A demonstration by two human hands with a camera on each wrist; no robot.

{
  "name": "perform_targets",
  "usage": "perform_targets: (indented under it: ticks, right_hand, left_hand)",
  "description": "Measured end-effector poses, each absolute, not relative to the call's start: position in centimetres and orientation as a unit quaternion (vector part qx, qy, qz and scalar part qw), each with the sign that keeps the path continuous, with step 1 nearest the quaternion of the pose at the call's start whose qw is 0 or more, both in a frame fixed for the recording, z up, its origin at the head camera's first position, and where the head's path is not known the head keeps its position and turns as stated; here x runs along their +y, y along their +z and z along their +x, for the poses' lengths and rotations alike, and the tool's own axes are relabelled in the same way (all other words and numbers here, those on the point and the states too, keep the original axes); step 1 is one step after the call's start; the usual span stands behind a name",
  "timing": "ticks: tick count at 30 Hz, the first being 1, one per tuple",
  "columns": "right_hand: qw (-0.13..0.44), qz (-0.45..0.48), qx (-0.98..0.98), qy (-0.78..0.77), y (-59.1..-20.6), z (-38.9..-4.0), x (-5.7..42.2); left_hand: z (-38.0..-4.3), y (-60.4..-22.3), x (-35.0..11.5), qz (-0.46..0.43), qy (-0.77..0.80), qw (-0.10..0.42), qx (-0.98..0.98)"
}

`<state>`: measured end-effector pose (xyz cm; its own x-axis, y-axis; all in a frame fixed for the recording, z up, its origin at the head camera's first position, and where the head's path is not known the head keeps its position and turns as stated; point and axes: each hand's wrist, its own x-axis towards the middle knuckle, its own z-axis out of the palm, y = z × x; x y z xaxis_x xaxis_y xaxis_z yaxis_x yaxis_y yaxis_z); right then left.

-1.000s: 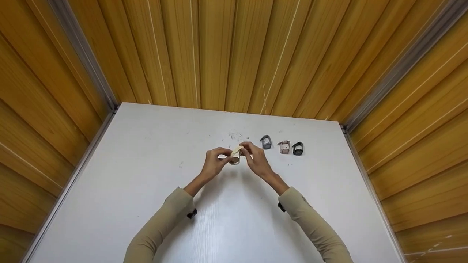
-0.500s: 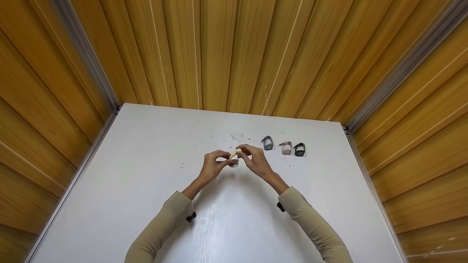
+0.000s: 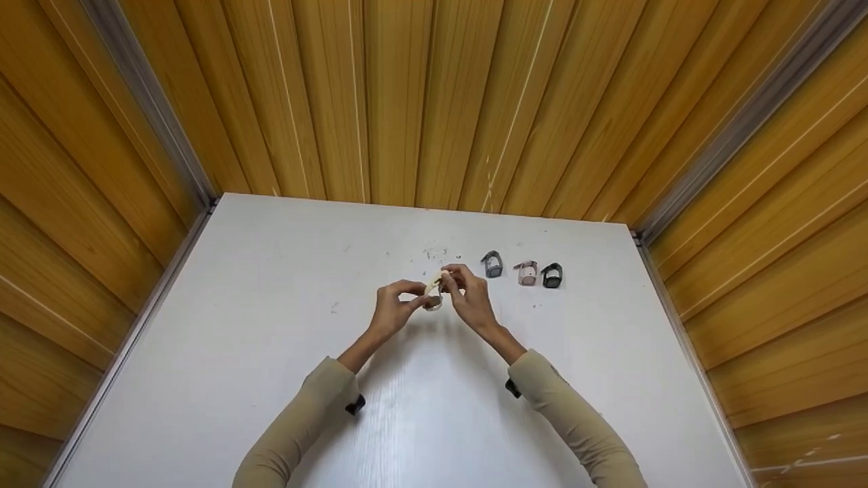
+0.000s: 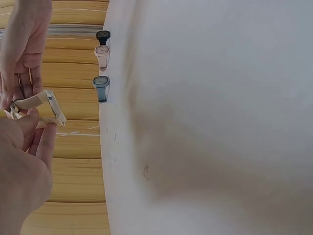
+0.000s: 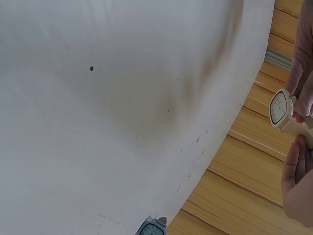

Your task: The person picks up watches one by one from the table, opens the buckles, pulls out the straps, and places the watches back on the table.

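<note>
A cream wristwatch [image 3: 432, 283] is held up between both hands over the white table. My left hand [image 3: 392, 310] pinches it from the left, fingertips and thumb close to the case. My right hand [image 3: 473, 302] grips the strap's end from the right. In the left wrist view the watch [image 4: 55, 108] has its strap bent into a loop, and a metal buckle [image 4: 13, 104] shows at the right fingertips. The right wrist view shows the square dial [image 5: 279, 108] facing outward. Fingers hide part of the strap.
Three more watches stand on the table [image 3: 305, 271] beyond the right hand: a grey-blue watch [image 3: 494, 264], a pink watch [image 3: 527, 272] and a black watch [image 3: 553, 275]. Small dark marks dot the tabletop. Wood-patterned panels [image 3: 400, 102] rise behind the table and at both sides.
The right fingers have shifted slightly along the cream strap, and its upper part has changed angle. The left hand keeps its hold, and the three other watches stay in place.
</note>
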<state>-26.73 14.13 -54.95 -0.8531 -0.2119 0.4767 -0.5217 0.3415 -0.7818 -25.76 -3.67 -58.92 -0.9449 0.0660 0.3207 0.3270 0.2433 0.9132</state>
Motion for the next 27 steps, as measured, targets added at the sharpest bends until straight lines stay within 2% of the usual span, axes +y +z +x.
perform_targets:
  ticks: [4,10,17,27]
  right_hand:
    - [0.158,0.217,-0.798,0.54,-53.3,-25.5,13.5]
    - [0.151,0.208,-0.786,0.562,-53.6,-25.4,13.6]
    - [0.082,0.163,-0.765,0.618,-53.3,-25.4,14.2]
    - [0.005,0.128,-0.74,0.66,-53.1,-25.7,14.3]
  left_hand:
    - [-25.7,-59.1,-3.6,-0.123,-0.61,0.115,-0.774]
    - [-25.4,-59.5,-3.5,-0.125,-0.611,0.122,-0.773]
    - [-25.5,-59.6,-3.7,-0.122,-0.608,0.127,-0.774]
    - [-25.5,-58.9,-3.8,-0.109,-0.612,0.105,-0.776]
